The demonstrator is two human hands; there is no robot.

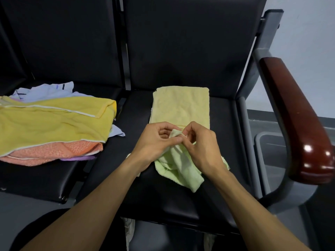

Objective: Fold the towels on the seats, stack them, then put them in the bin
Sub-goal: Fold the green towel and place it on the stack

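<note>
A crumpled green towel is being held up over the front of the right seat, its top corner being pinched by the fingers of both the left hand and the right hand. Just behind the hands, a folded pale yellow towel is lying flat on the same seat. On the left seat, unfolded towels are being kept in a pile, yellow over orange. A bin is standing at the right, beyond the armrest.

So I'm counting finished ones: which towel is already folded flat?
The pale yellow towel on the right seat, a neat rectangle beyond the hands. The light green towel is bunched; the left pile lies loose.
</note>
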